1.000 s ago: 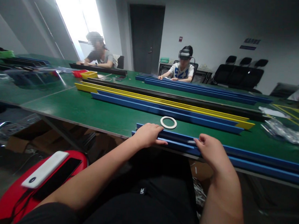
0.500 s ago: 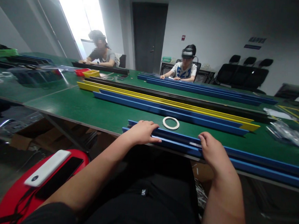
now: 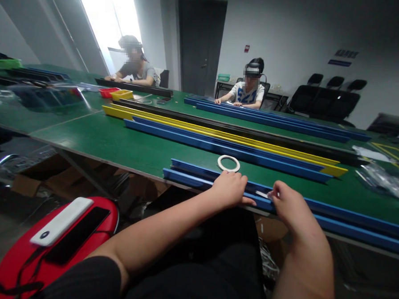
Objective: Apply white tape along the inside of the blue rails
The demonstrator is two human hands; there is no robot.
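A long blue channel rail (image 3: 187, 177) lies along the near edge of the table. My left hand (image 3: 230, 189) grips it from above, its fingers over the far wall and its thumb stretched along the near side. Just to the right, my right hand (image 3: 287, 199) is closed in a pinch at the end of a short white strip (image 3: 262, 194), which looks like tape, inside the rail. The fingertips of the right hand are partly hidden. Behind my left hand a white tape ring (image 3: 228, 163) lies flat on the green table.
Beyond the ring run another blue rail (image 3: 219, 148), a yellow rail (image 3: 117, 113) and a black rail (image 3: 254, 131). Clear plastic bags (image 3: 385, 179) lie at the right. Two people sit across the green table (image 3: 76, 134). A red stool (image 3: 16, 256) with two phone-like objects stands at my left.
My left hand has slid right along the blue rail, close to my right hand. My right hand has shifted slightly right, and more of the white strip's end shows by its fingers.
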